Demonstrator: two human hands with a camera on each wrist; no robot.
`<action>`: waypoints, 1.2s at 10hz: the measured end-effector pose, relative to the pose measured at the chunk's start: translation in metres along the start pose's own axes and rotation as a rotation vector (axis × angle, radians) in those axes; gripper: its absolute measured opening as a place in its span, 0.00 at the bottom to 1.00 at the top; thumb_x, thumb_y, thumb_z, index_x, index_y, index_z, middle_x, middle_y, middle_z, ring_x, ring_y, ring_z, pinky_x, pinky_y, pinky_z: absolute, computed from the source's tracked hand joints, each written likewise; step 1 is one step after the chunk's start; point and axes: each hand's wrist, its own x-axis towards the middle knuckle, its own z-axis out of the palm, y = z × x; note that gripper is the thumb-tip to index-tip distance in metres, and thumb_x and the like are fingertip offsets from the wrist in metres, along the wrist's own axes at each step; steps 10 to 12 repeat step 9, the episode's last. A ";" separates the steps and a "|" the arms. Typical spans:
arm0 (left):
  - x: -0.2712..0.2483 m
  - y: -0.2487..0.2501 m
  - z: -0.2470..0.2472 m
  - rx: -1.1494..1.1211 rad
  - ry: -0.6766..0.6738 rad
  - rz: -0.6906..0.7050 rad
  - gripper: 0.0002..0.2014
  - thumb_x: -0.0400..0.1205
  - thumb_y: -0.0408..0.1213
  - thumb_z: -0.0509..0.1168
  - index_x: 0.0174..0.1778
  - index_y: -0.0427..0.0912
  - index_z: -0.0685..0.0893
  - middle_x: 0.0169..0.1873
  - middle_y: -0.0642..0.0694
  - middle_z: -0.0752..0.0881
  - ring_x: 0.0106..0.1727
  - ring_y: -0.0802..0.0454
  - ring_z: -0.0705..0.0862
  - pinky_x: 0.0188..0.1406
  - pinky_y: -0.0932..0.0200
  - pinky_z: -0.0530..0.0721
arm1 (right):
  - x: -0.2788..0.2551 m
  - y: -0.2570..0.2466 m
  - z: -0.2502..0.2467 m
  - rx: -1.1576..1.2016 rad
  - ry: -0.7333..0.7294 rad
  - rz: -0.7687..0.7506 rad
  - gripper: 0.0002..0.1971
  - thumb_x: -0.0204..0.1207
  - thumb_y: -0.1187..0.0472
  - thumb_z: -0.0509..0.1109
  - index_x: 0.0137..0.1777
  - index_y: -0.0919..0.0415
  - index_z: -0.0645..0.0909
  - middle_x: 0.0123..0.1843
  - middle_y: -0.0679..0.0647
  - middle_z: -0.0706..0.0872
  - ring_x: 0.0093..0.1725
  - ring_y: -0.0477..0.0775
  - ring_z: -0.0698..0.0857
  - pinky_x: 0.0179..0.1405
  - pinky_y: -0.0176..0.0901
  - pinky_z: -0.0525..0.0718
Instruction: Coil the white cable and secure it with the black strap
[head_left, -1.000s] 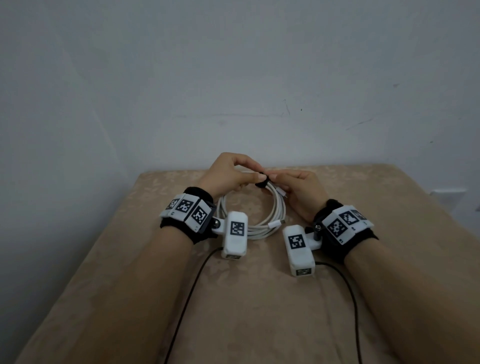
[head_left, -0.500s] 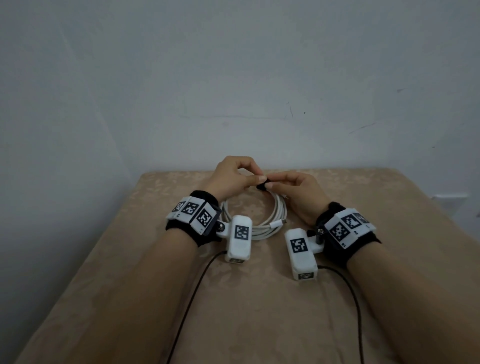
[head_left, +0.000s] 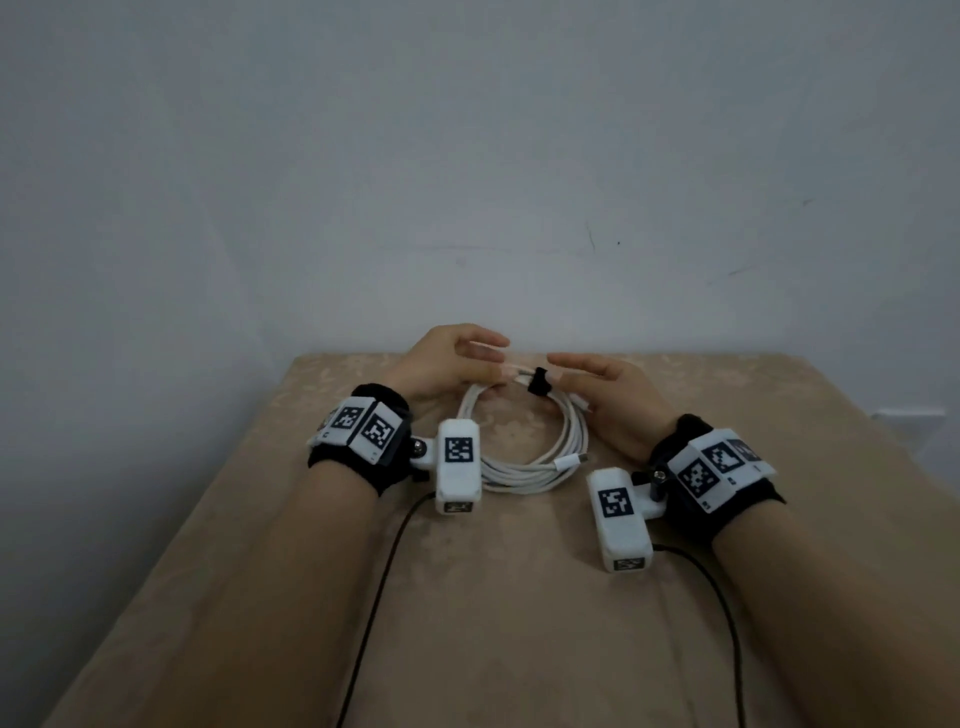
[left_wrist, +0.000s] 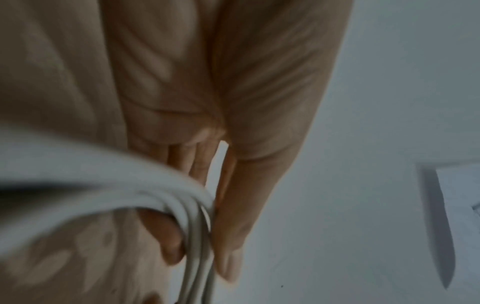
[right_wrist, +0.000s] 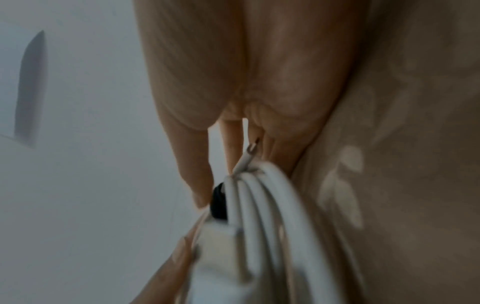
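The white cable (head_left: 524, 457) lies coiled on the beige table (head_left: 498, 597), with the black strap (head_left: 538, 382) wrapped round its far side. My left hand (head_left: 457, 358) is at the coil's far left. In the left wrist view the cable strands (left_wrist: 197, 226) run between its thumb (left_wrist: 231, 236) and a curled fingertip (left_wrist: 166, 236). My right hand (head_left: 597, 384) is just right of the strap with straight fingers. Its thumb tip (right_wrist: 200, 195) touches the strap (right_wrist: 219, 203). One cable plug (head_left: 569, 461) sticks out at the coil's near right.
A pale wall (head_left: 467, 182) rises directly behind the table's far edge. Black leads (head_left: 374, 597) trail from both wrist cameras toward me across the tabletop. A white wall plate (head_left: 906, 415) shows at the right, beyond the table's edge.
Both hands pinched together at the strap before. Now they have drawn apart, the right fingers have straightened, and the strap shows between them.
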 end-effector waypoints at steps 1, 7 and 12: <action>0.000 0.005 -0.003 -0.119 0.078 0.080 0.15 0.75 0.20 0.71 0.57 0.33 0.84 0.53 0.37 0.85 0.49 0.47 0.87 0.50 0.58 0.89 | -0.002 0.003 0.002 -0.019 -0.019 -0.023 0.09 0.73 0.77 0.69 0.50 0.69 0.85 0.36 0.59 0.90 0.32 0.50 0.88 0.40 0.38 0.89; 0.009 -0.009 -0.009 0.560 0.149 0.016 0.13 0.77 0.45 0.74 0.52 0.41 0.90 0.46 0.47 0.90 0.50 0.53 0.85 0.53 0.59 0.80 | 0.014 0.014 -0.008 -0.241 0.316 -0.188 0.10 0.80 0.63 0.66 0.42 0.53 0.88 0.51 0.53 0.90 0.59 0.53 0.86 0.68 0.51 0.80; 0.001 0.017 -0.008 0.341 0.304 0.221 0.07 0.81 0.39 0.69 0.50 0.41 0.88 0.44 0.45 0.89 0.43 0.52 0.85 0.46 0.59 0.78 | -0.001 -0.003 -0.001 -0.220 0.303 -0.223 0.12 0.81 0.64 0.63 0.45 0.54 0.88 0.53 0.50 0.88 0.66 0.55 0.82 0.66 0.49 0.78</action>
